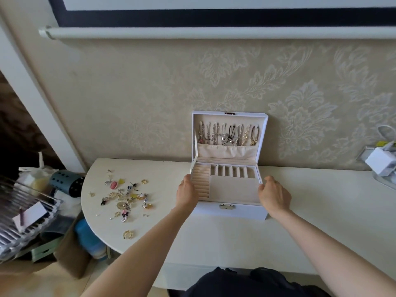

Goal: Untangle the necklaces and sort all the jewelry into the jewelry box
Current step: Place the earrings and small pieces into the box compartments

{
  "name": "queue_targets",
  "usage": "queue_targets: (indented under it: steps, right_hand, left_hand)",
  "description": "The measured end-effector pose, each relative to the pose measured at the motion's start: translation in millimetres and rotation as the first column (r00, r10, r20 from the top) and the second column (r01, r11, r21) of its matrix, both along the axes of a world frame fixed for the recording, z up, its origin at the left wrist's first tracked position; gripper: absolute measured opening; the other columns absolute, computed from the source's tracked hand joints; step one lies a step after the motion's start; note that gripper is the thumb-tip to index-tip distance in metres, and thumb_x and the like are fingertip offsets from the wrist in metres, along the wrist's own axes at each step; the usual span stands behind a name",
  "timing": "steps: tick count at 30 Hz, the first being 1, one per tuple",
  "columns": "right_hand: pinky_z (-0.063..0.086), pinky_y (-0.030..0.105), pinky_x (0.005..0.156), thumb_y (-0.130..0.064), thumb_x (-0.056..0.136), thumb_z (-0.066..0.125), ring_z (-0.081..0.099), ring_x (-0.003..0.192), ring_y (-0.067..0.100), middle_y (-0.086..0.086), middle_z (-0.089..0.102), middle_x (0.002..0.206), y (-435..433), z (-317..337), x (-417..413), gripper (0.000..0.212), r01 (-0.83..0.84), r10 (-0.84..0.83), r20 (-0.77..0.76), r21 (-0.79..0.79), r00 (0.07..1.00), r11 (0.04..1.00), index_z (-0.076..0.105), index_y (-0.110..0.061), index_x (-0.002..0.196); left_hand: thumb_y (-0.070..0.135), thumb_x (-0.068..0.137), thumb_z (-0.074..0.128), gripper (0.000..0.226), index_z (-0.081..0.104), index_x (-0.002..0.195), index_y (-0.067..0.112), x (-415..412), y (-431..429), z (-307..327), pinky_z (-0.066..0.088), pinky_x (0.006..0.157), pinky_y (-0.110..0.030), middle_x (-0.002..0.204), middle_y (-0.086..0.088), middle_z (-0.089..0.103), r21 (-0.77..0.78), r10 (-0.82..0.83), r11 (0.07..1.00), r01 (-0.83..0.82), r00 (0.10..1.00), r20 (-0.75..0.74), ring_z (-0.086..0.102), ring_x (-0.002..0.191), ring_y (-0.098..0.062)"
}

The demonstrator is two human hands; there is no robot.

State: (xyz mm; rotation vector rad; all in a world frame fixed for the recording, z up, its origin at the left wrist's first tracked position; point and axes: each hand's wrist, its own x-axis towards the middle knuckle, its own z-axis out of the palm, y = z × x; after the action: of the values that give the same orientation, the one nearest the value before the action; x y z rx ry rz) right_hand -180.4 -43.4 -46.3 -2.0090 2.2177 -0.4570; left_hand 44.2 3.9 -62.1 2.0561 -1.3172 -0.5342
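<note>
An open white jewelry box (214, 211) sits on a pale surface (235, 243) at the center of the frame, its lid standing upright against the wallpapered wall. Necklaces (229, 135) hang in a row inside the lid. The left hand (186, 194) grips the box's left side and the right hand (274, 195) its right side, fingers (270, 181) curled over the rim. Loose jewelry (124, 196) lies scattered at center left, well apart from the box.
</note>
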Motion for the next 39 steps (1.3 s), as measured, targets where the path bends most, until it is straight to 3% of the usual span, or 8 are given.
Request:
queue_targets:
  steps: [6,14,17,23,28,34,37,39]
  right_hand:
    - [0.042,0.035,0.076,-0.014,0.093,0.044,0.059,0.101,0.031,0.004,0.055,0.121,5.2,21.0,44.7,0.026,-0.344,0.343,-0.031,-0.140,0.939,0.929,0.053,-0.016,0.117]
    - [0.046,0.032,0.083,-0.010,0.090,0.043,0.057,0.103,0.023,0.001,0.058,0.116,16.7,40.8,156.4,0.025,-0.734,0.736,0.063,-0.056,0.674,0.677,0.059,-0.015,0.108]
    - [0.046,0.032,0.082,-0.009,0.089,0.043,0.057,0.102,0.024,0.003,0.057,0.116,23.9,38.6,190.2,0.026,-0.787,0.785,0.095,-0.023,0.612,0.617,0.060,-0.014,0.107]
    - [0.041,0.029,0.085,-0.005,0.087,0.045,0.054,0.106,0.024,0.005,0.055,0.118,34.8,15.3,232.0,0.033,-0.828,0.804,0.209,0.071,0.557,0.556,0.058,-0.014,0.116]
    - [0.039,0.028,0.095,-0.005,0.088,0.049,0.054,0.111,0.024,0.009,0.053,0.127,42.0,-5.2,241.4,0.041,-0.819,0.770,0.292,0.107,0.567,0.563,0.053,-0.011,0.128]
    - [0.036,0.027,0.101,-0.004,0.083,0.054,0.049,0.121,0.024,0.008,0.048,0.135,36.8,-14.5,241.7,0.053,-0.818,0.751,0.328,0.158,0.572,0.554,0.047,-0.012,0.135]
    - [0.031,0.024,0.105,-0.001,0.080,0.053,0.044,0.127,0.023,0.010,0.045,0.139,37.3,-18.1,244.9,0.060,-0.821,0.743,0.349,0.209,0.571,0.532,0.044,-0.010,0.138]
    - [0.028,0.020,0.106,-0.003,0.081,0.053,0.042,0.129,0.021,0.010,0.044,0.141,38.0,-20.7,248.7,0.059,-0.819,0.739,0.355,0.227,0.573,0.526,0.042,-0.011,0.138]
  left_hand:
    - [0.033,0.100,0.036,0.048,0.034,0.141,0.008,38.6,25.8,-14.1,0.027,0.110,-0.039,0.143,-0.010,0.042,-0.075,0.051,0.996,-0.046,0.997,0.063,0.036,0.133,-0.028]
    - [0.024,0.094,0.049,0.035,0.052,0.124,0.005,89.9,66.4,-28.3,0.032,0.107,-0.047,0.126,-0.011,0.055,-0.247,0.195,0.959,-0.136,0.954,0.229,0.049,0.119,-0.030]
    - [0.027,0.094,0.046,0.037,0.053,0.122,0.004,112.5,78.8,-32.3,0.029,0.107,-0.049,0.124,-0.014,0.056,-0.272,0.368,0.913,-0.305,0.903,0.223,0.048,0.119,-0.033]
    - [0.033,0.098,0.035,0.054,0.030,0.142,0.001,129.0,99.3,-48.9,0.005,0.117,-0.044,0.152,-0.018,0.024,-0.055,0.571,0.821,-0.569,0.813,0.115,0.013,0.142,-0.034]
    - [0.033,0.101,0.031,0.056,0.021,0.146,0.002,123.9,93.2,-59.1,-0.001,0.118,-0.034,0.156,-0.013,0.014,-0.075,0.476,0.879,-0.472,0.877,0.060,0.005,0.145,-0.025]
    - [0.034,0.100,0.036,0.047,0.038,0.139,0.009,116.3,82.8,-59.3,0.015,0.117,-0.037,0.146,-0.007,0.037,-0.165,0.327,0.933,-0.320,0.945,0.015,0.027,0.139,-0.021]
    - [0.028,0.099,0.042,0.030,0.053,0.121,0.010,116.2,79.9,-59.9,0.035,0.095,-0.029,0.119,-0.006,0.055,-0.230,0.256,0.940,-0.252,0.967,-0.012,0.048,0.116,-0.023]
    - [0.025,0.098,0.044,0.022,0.058,0.109,0.011,117.3,79.8,-59.9,0.033,0.077,-0.022,0.103,-0.001,0.056,-0.266,0.193,0.946,-0.187,0.981,-0.003,0.054,0.100,-0.023]
